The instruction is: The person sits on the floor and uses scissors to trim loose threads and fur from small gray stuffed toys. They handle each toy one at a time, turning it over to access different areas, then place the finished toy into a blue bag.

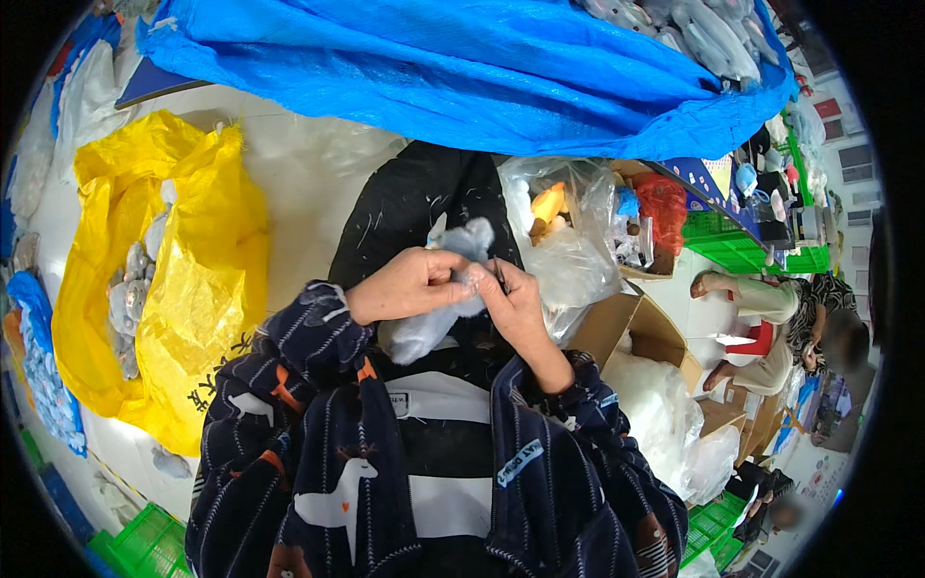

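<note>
Over my lap, both hands meet on a small grey plush toy (421, 335), soft and light grey, its lower end hanging toward my waist. My left hand (407, 284) grips it from the left, thumb and fingers closed on the fabric. From the right, my right hand (518, 303) pinches the plush close to the left fingertips. Whether a small tool sits in the right fingers cannot be made out. Part of the toy shows above the hands, and its middle is hidden by them. Black trousers (390, 207) with loose threads lie beneath.
At left stands an open yellow woven sack (226, 260) holding several grey plush pieces (130, 299). A blue sheet (434, 72) spans the front, with more grey plush toys (713, 39) on it. Right are clear plastic bags (578, 275), a cardboard box (665, 337) and a seated person (809, 323).
</note>
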Available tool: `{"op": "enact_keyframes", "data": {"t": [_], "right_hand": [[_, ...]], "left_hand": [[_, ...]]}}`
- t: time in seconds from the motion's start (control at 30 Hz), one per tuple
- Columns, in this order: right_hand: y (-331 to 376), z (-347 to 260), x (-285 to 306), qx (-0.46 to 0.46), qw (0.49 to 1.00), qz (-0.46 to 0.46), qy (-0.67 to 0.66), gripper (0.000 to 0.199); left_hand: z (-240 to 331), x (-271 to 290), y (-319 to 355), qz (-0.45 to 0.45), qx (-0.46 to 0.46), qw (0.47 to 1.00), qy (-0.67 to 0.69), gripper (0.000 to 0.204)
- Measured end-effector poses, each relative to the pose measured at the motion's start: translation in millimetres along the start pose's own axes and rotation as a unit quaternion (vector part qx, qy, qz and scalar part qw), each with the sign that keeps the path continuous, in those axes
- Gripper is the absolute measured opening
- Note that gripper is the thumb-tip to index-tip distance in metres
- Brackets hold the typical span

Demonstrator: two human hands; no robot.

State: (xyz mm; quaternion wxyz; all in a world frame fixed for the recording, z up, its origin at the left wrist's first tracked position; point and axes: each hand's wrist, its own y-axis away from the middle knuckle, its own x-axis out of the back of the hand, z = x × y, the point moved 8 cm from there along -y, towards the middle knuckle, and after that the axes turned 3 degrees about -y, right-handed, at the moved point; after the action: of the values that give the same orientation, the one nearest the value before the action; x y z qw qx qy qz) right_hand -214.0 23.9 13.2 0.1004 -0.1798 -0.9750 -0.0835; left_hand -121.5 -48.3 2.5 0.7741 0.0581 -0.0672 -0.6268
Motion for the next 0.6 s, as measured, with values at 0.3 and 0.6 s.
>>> {"op": "enact_keyframes", "data": {"t": [0.3, 0.6], "right_hand": [[-13, 59, 29, -0.167, 0.853, 0.130, -0.477, 0.017], [18, -22, 39, 0.103, 0.971, 0.057, 0.207, 0.033]], "left_hand": [[-2, -11, -6, 0.064, 0.004, 0.997, 0.039, 0.014], [-11, -9, -7, 0.085, -0.013, 0.996, 0.035, 0.013]]}}
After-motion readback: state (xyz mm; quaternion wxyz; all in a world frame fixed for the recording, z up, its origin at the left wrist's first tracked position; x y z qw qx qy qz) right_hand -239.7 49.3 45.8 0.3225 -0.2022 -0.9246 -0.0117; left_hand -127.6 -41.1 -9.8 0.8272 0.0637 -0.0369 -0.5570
